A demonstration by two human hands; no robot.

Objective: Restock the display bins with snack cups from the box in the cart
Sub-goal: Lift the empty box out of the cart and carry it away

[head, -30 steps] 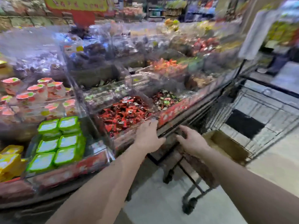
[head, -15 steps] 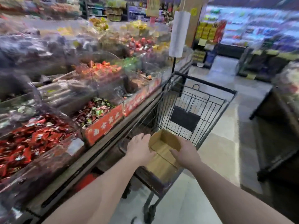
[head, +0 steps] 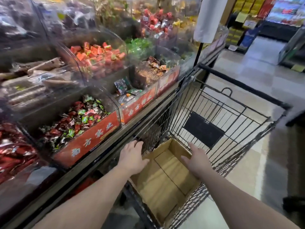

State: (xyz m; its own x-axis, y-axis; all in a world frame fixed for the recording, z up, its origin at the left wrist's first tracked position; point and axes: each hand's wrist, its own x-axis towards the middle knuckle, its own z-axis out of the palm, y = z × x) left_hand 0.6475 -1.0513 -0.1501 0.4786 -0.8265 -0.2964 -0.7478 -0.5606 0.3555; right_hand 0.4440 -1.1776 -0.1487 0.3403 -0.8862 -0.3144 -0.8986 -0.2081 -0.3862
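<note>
An open cardboard box (head: 165, 182) sits in the near end of the black wire cart (head: 231, 116). Only bare cardboard shows inside it; no snack cups are in view. My left hand (head: 132, 158) lies palm down over the box's left wall, thumb inside and fingers outside against the cart's wire. My right hand (head: 196, 161) grips the right wall the same way, thumb inside the box. The clear display bins (head: 115, 103) stand to my left, holding wrapped sweets.
The cart stands close against the shelf edge (head: 102, 156) of the bins. Red label strips (head: 92, 138) front the bins. A white roll (head: 208, 19) hangs on a black pole beyond the cart. Tiled floor (head: 247, 66) runs ahead to far shelves.
My view has swung right, away from the bins of snack cups and onto the cart. Both hands moved from the cart's handle end to the sides of the box.
</note>
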